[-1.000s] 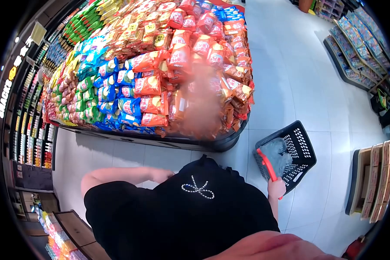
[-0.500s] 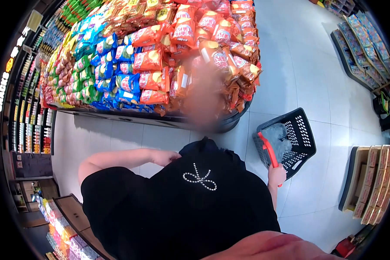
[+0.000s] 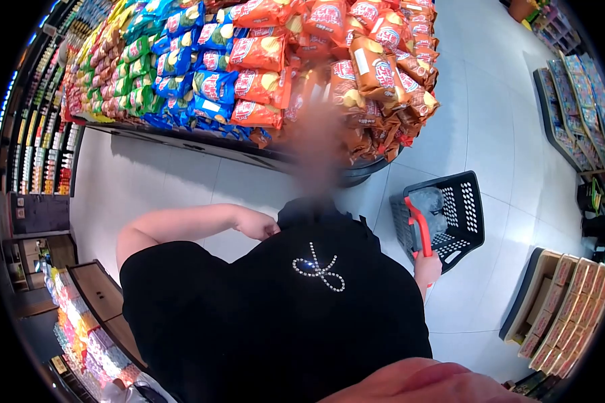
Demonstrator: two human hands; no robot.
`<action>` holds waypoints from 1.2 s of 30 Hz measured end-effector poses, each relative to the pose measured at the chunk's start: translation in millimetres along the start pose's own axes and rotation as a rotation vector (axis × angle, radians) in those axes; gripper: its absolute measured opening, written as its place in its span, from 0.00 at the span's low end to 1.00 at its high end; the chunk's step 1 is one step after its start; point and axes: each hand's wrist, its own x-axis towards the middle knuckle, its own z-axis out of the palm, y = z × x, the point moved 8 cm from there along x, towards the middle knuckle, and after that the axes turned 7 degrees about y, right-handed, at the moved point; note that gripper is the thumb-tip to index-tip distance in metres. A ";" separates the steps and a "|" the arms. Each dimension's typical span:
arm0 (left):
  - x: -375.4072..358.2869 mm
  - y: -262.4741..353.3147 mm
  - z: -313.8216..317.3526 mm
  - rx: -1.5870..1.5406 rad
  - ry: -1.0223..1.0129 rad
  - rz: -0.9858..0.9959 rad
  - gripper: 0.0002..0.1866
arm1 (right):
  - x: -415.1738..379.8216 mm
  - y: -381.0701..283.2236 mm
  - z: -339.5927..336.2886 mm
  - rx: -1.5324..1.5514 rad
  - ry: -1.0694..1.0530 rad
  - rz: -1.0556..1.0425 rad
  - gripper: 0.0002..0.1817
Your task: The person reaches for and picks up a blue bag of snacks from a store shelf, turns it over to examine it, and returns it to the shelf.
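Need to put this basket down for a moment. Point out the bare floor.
Bare tile runs between the snack display and the shelves; more lies left of the left hand. The basket, in the right hand, hangs close to the display's base.

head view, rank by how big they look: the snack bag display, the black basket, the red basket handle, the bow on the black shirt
1. snack bag display, by far the largest, though cut off by the frame.
2. black basket.
3. red basket handle and bow look about alike; the bow sits nearer the camera, so I won't rank them.
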 end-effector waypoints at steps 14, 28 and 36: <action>-100.7 325.9 -77.4 1.710 1.485 0.758 0.14 | -0.2 -0.3 -2.7 0.002 0.054 -0.018 0.13; -36.3 345.1 -130.3 2.149 1.118 0.705 0.14 | 0.8 2.9 1.4 -0.013 0.113 -0.030 0.13; -135.2 343.2 -89.7 1.928 1.376 0.961 0.17 | -1.0 2.8 2.0 -0.030 0.109 -0.053 0.14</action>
